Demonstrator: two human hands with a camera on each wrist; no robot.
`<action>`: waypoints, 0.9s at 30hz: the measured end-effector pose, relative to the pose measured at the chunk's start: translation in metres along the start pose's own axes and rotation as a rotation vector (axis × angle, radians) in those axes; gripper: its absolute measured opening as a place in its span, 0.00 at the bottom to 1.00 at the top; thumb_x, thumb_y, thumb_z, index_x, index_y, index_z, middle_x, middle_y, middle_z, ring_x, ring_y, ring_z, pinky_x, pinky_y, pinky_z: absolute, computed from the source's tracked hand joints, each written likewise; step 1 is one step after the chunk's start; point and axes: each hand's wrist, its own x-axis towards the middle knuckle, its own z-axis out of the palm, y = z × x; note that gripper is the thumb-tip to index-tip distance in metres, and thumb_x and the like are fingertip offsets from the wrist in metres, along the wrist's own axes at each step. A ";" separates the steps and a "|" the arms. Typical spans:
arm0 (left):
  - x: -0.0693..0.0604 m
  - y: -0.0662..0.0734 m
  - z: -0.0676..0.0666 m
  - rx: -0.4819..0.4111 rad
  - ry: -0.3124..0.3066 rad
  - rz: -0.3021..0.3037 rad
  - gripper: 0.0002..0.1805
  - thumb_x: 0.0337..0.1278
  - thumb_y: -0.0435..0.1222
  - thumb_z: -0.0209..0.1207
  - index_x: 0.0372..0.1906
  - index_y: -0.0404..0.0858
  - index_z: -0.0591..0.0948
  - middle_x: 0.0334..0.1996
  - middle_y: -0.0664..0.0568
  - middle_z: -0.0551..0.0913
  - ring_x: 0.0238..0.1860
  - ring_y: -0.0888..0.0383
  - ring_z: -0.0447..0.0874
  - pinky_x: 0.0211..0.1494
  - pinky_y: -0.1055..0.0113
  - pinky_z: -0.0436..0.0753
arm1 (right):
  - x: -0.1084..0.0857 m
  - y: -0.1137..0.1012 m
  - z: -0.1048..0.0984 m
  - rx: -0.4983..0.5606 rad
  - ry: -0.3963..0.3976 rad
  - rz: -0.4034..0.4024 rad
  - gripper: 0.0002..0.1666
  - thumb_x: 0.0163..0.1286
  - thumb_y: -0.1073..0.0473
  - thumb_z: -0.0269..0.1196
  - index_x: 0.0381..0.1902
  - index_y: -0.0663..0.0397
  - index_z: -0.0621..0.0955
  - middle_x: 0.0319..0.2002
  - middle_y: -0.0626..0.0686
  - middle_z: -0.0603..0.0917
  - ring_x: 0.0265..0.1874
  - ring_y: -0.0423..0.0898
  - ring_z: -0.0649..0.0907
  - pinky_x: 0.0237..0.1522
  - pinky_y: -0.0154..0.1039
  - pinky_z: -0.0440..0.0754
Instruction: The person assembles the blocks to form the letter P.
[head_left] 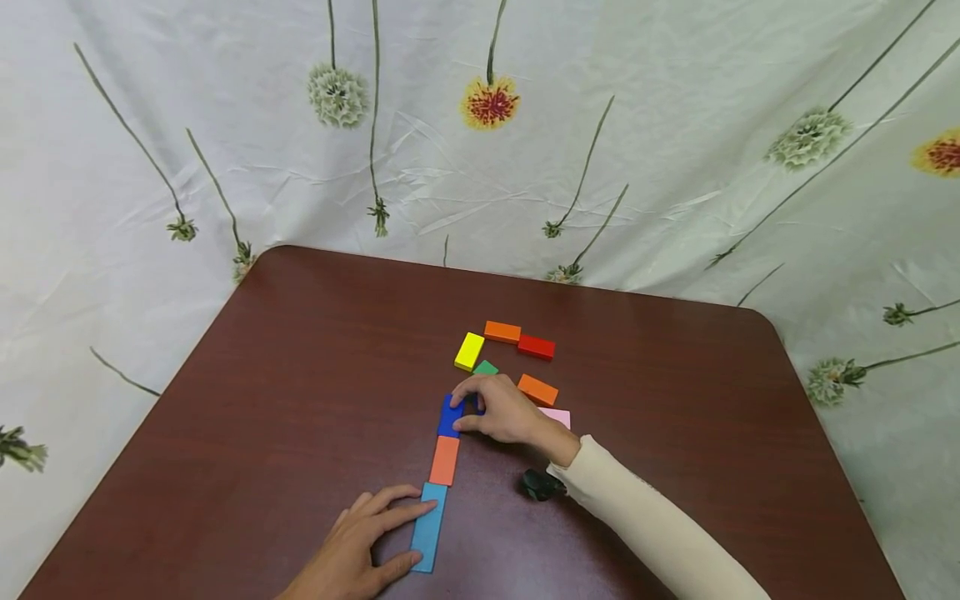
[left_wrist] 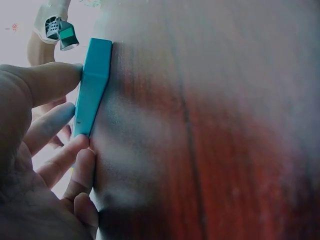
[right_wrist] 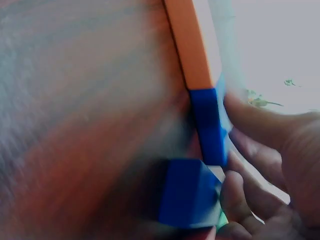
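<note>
A light blue rectangular block (head_left: 428,533) lies at the near end of a line of blocks. My left hand (head_left: 360,537) rests on it, thumb by the near end and fingertips toward the far end. Beyond it come an orange-red block (head_left: 444,461) and a dark blue block (head_left: 449,421). The right hand (head_left: 501,410) pinches this dark blue block between thumb and index finger. In the right wrist view it meets the end of the orange-red block (right_wrist: 192,45). Another blue block (right_wrist: 182,192) stands beside the fingers there, mostly hidden in the head view.
Farther back lie a green block (head_left: 486,367), a yellow block (head_left: 469,352), an orange block (head_left: 502,332) and a red block (head_left: 537,347). A second orange block (head_left: 537,389) and a partly covered pink block (head_left: 557,416) sit past the right hand. A flowered cloth (head_left: 420,167) hangs behind the brown table (head_left: 300,375).
</note>
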 end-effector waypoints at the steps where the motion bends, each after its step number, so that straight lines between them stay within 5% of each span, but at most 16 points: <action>1: 0.000 0.000 0.000 -0.002 -0.003 -0.001 0.28 0.55 0.51 0.70 0.64 0.64 0.79 0.60 0.66 0.76 0.47 0.70 0.67 0.46 0.60 0.72 | 0.000 0.000 -0.001 -0.004 -0.014 -0.001 0.20 0.59 0.53 0.76 0.47 0.52 0.86 0.53 0.50 0.86 0.29 0.42 0.74 0.32 0.31 0.71; 6: 0.000 -0.001 0.001 0.009 0.025 0.019 0.29 0.54 0.49 0.71 0.63 0.63 0.80 0.60 0.65 0.77 0.46 0.70 0.67 0.45 0.61 0.71 | -0.001 0.000 -0.002 -0.035 -0.069 -0.018 0.29 0.51 0.48 0.80 0.49 0.49 0.84 0.55 0.48 0.83 0.37 0.44 0.76 0.40 0.32 0.73; 27: -0.001 0.000 0.001 0.005 0.015 0.000 0.28 0.55 0.50 0.70 0.63 0.63 0.79 0.62 0.63 0.76 0.46 0.70 0.67 0.46 0.60 0.71 | 0.000 -0.002 0.003 -0.089 -0.032 -0.023 0.29 0.51 0.46 0.80 0.48 0.50 0.83 0.54 0.49 0.83 0.53 0.44 0.79 0.59 0.41 0.77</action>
